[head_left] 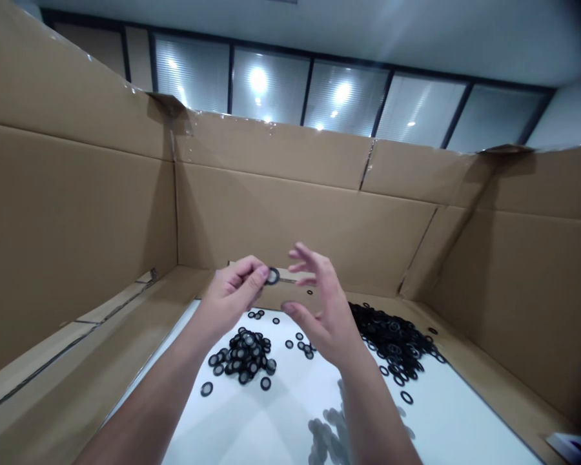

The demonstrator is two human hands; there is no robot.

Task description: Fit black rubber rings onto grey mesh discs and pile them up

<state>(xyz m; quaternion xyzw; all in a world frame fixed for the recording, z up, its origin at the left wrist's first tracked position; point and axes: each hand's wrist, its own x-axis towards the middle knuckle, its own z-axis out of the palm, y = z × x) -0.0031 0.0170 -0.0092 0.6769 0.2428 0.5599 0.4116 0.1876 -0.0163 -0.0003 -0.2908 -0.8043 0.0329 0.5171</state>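
My left hand (235, 290) pinches a black ring with a pale grey disc-like centre (273, 276) between thumb and fingers, raised above the white board. Just to its right, my right hand (325, 310) is open, fingers and thumb spread, with nothing visible in it. Below my left hand lies a heap of black rings with grey centres (246, 352). To the right of my right wrist spreads a larger pile of plain black rings (392, 339). Flat grey discs (330, 429) lie near my right forearm, which partly hides them.
Tall cardboard walls (281, 206) enclose the white board (223, 426) at the back and both sides. Several filled rings (307, 349) lie loose between the two piles. A white object (569, 445) sits at the lower right corner, beyond the board's edge.
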